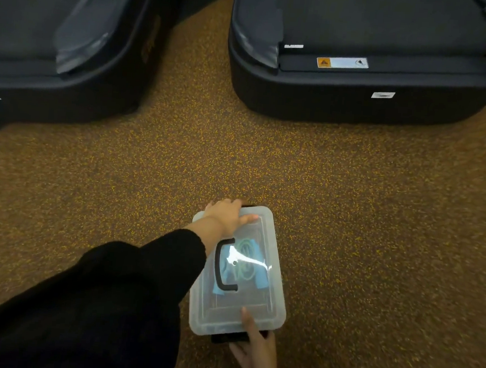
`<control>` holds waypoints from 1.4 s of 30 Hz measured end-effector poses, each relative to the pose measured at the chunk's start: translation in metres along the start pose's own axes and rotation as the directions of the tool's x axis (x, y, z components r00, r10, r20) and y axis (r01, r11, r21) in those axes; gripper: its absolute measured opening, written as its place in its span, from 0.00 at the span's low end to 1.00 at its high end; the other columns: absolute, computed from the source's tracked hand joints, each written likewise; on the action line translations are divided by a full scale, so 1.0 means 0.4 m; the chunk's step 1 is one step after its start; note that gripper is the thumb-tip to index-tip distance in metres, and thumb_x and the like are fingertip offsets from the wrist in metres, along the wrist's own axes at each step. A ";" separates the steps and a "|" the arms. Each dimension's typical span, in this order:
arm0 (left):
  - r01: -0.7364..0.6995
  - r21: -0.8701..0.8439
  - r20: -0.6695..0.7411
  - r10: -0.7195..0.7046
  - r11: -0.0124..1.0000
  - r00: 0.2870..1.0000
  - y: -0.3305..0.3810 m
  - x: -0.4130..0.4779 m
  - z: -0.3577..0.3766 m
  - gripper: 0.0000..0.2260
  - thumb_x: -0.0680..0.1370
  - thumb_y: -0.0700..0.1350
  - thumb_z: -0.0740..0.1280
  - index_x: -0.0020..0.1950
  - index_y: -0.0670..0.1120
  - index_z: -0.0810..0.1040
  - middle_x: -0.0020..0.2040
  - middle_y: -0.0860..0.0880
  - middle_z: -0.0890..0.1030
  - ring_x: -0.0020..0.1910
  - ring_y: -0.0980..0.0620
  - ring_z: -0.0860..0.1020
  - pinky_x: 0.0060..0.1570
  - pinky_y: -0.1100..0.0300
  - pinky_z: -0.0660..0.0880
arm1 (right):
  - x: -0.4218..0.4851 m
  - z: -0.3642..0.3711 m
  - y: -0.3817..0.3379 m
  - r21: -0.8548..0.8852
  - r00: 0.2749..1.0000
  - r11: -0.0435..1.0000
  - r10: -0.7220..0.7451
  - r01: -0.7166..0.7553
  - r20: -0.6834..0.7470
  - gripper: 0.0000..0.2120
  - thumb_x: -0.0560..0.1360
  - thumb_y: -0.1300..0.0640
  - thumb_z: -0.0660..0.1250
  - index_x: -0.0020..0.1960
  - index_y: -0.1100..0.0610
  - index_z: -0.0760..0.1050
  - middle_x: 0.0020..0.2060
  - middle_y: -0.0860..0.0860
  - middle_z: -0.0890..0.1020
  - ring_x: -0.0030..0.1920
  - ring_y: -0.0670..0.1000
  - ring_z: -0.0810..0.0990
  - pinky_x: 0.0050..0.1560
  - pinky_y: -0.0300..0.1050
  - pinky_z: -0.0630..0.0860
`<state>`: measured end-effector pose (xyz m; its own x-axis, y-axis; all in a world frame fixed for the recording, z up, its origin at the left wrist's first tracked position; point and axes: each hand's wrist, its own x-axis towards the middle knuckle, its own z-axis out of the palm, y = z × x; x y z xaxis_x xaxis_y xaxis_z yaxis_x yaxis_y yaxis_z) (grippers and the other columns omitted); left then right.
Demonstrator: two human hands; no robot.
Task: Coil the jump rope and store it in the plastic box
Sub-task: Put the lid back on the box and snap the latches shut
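A clear plastic box (268,295) lies on the speckled floor with its lid on and a black carry handle (221,264) on top. Through the lid I see the coiled jump rope (244,266), greenish cord with blue handles. My left hand (226,214) grips the far end of the box, fingers over the edge at a black latch. My right hand (256,348) holds the near end, thumb pressed on the lid, fingers at the near black latch (226,338).
Two dark treadmill bases stand ahead, one at the left (69,94) and one at the right (357,97), with a gap of floor between them. Brown rubber floor (377,222) with yellow flecks surrounds the box.
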<state>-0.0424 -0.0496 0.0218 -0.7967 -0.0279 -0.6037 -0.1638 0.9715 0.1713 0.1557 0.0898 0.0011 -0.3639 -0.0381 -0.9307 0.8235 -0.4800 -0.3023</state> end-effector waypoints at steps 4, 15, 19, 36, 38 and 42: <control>0.059 0.038 0.019 -0.060 0.998 0.998 0.012 0.008 -0.017 0.37 0.74 0.69 0.55 0.69 0.40 0.67 0.68 0.38 0.68 0.68 0.39 0.66 0.66 0.44 0.65 | -0.014 0.012 0.012 0.151 0.999 0.988 0.037 -0.036 -0.005 0.31 0.63 0.60 0.78 0.64 0.50 0.73 0.52 0.53 0.81 0.51 0.57 0.79 0.49 0.54 0.77; 0.272 -0.272 0.116 -0.249 0.923 0.962 -0.032 0.011 -0.032 0.43 0.72 0.70 0.57 0.74 0.38 0.61 0.72 0.38 0.67 0.70 0.38 0.66 0.67 0.47 0.65 | 0.027 -0.053 -0.083 0.059 0.991 0.989 -0.134 0.132 0.027 0.23 0.63 0.59 0.76 0.58 0.61 0.79 0.50 0.60 0.85 0.52 0.61 0.83 0.58 0.62 0.77; 0.335 -0.459 0.105 -0.324 0.823 0.940 -0.051 -0.012 -0.042 0.41 0.74 0.68 0.56 0.74 0.37 0.59 0.73 0.36 0.64 0.71 0.37 0.64 0.68 0.44 0.63 | 0.045 -0.057 -0.170 -0.032 0.975 0.975 -0.218 0.220 0.034 0.20 0.65 0.59 0.77 0.55 0.60 0.79 0.48 0.59 0.86 0.50 0.60 0.84 0.55 0.59 0.79; 0.445 -0.848 0.175 -0.640 0.288 0.748 -0.005 -0.175 0.167 0.39 0.74 0.68 0.56 0.68 0.34 0.64 0.65 0.35 0.73 0.63 0.36 0.73 0.61 0.48 0.68 | 0.079 -0.084 -0.470 -0.500 0.939 0.795 -0.283 0.344 0.197 0.11 0.68 0.60 0.75 0.49 0.59 0.81 0.44 0.57 0.85 0.42 0.55 0.83 0.47 0.51 0.81; 0.428 -0.838 0.144 -0.618 0.340 0.773 -0.001 -0.176 0.180 0.37 0.75 0.66 0.57 0.66 0.35 0.66 0.63 0.36 0.74 0.62 0.37 0.74 0.59 0.49 0.70 | 0.081 -0.095 -0.478 -0.506 0.946 0.799 -0.265 0.323 0.187 0.11 0.69 0.60 0.74 0.50 0.59 0.80 0.42 0.56 0.84 0.41 0.54 0.83 0.42 0.48 0.80; 0.382 -0.822 0.079 -0.578 0.423 0.812 0.000 -0.170 0.177 0.32 0.75 0.64 0.60 0.65 0.37 0.69 0.62 0.37 0.76 0.61 0.37 0.75 0.58 0.49 0.71 | 0.092 -0.111 -0.479 -0.491 0.960 0.825 -0.222 0.279 0.173 0.15 0.70 0.59 0.73 0.57 0.60 0.78 0.45 0.56 0.84 0.41 0.54 0.83 0.36 0.46 0.78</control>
<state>0.0528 -0.0311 0.0077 -0.5058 -0.5660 -0.6511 -0.8515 0.2063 0.4821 0.0039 0.2190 0.0156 -0.6071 -0.0817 -0.7904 0.7916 0.0239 -0.6105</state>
